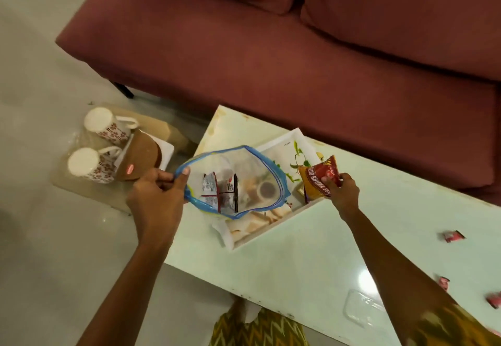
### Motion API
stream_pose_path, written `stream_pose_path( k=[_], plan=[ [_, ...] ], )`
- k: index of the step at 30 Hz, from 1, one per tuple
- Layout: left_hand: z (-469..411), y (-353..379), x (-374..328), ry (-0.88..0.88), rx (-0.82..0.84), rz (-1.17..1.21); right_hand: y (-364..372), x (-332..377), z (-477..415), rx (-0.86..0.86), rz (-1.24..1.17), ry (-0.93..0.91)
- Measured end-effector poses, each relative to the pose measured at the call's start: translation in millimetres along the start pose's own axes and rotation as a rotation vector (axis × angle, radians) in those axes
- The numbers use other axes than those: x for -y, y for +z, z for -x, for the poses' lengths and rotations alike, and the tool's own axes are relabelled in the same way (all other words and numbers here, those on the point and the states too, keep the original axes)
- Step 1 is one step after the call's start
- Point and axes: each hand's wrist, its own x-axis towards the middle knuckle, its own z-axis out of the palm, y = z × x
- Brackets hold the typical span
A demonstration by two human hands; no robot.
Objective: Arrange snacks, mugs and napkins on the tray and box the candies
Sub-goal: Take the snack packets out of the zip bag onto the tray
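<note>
A pale green table [311, 250] stands in front of a maroon sofa [271, 47]. On the table lies a white tray [273, 143] with a leafy print, set at an angle to the table edge. The left hand [157, 196] pinches the blue-rimmed mouth of a clear zip bag [233, 177], holding it open above the near half of the tray and hiding much of the tray floor. Inside the bag sits a small silver and black snack sachet [221, 192], its long side running away from the viewer. The right hand [343, 192] grips a red and orange snack packet [320, 179] by its right edge; the packet stands tilted in the tray's right corner, its long axis leaning up and left. Pink wrapped candies [453, 236] lie scattered on the table, well to the right of the tray. A clear plastic box [360, 310] rests near the table's front edge. On the floor to the left, two floral mugs [105, 124] stand upside down beside a brown round lid [143, 156].
</note>
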Motion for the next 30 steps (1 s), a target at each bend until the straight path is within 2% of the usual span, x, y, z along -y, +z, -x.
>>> stream_pose_path(
  k=[3, 8, 12, 16, 19, 22, 26, 28, 30],
  plan=[
    [4.0, -0.9, 1.9, 0.015, -0.011, 0.015, 8.5, -8.8, -23.1, 0.012, 0.011, 0.02],
    [15.9, 16.3, 12.1, -0.1, 0.013, 0.074, 17.9, -39.9, -56.5, 0.087, 0.109, 0.094],
    [26.1, 21.9, 9.7, -0.119, 0.054, 0.074, 19.0, -52.2, -69.1, 0.096, 0.123, 0.138],
    [32.5, 21.6, 6.5, -0.125, 0.062, 0.061, 15.9, -48.0, -70.3, 0.113, 0.165, 0.108],
    [36.6, 23.1, 5.0, -0.132, 0.069, 0.045, 9.1, -35.7, -59.0, 0.064, 0.209, 0.091],
    [40.9, 22.4, 0.9, -0.142, 0.064, 0.048, -1.3, -0.6, -26.7, -0.033, 0.113, -0.068],
    [48.4, 21.1, -9.2, -0.12, 0.085, 0.021, -21.9, 66.4, 56.1, -0.115, -0.189, -0.428],
    [54.0, 21.8, -16.1, -0.124, 0.092, 0.026, -27.0, 91.6, 102.2, -0.027, -0.261, -0.629],
    [61.0, 22.9, -22.4, -0.115, 0.102, 0.026, -23.0, 105.1, 130.9, 0.174, -0.183, -0.778]
  ],
)
